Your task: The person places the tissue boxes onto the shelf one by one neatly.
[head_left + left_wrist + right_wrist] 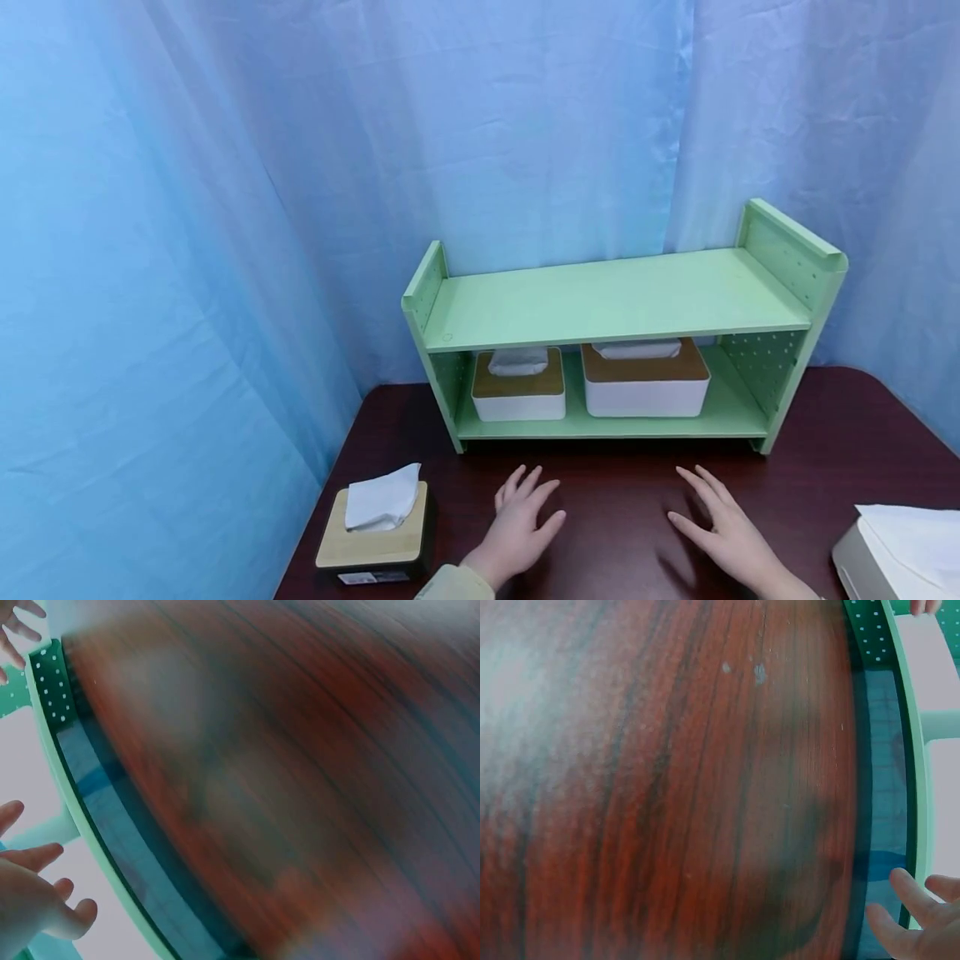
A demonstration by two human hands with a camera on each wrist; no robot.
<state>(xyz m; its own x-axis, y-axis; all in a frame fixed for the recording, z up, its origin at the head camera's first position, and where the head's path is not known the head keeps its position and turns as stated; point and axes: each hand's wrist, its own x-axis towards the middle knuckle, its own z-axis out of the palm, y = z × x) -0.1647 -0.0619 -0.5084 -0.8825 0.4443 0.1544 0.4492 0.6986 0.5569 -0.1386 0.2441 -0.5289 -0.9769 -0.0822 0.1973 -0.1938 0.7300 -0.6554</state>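
Red-brown grained tabletop [611,521] beneath bare hands [517,527], perforated-sided green shelf [615,300] beyond.

I count 2 hands [517,527] [726,535] of my own, 1 green shelf unit [615,298], 3 wood-topped tissue boxes [390,546] [519,387] [647,379], 1 white box [873,562] and 1 dark table [607,508].

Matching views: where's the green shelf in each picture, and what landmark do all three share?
Head: green shelf right of centre, around mid-height, shown whole.
Left wrist: down the left edge, slanting and cut off.
Right wrist: down the right edge, cut off.
Shared landmark: left hand, bottom centre in head, lower left in left wrist, only fingertips at top right in right wrist.
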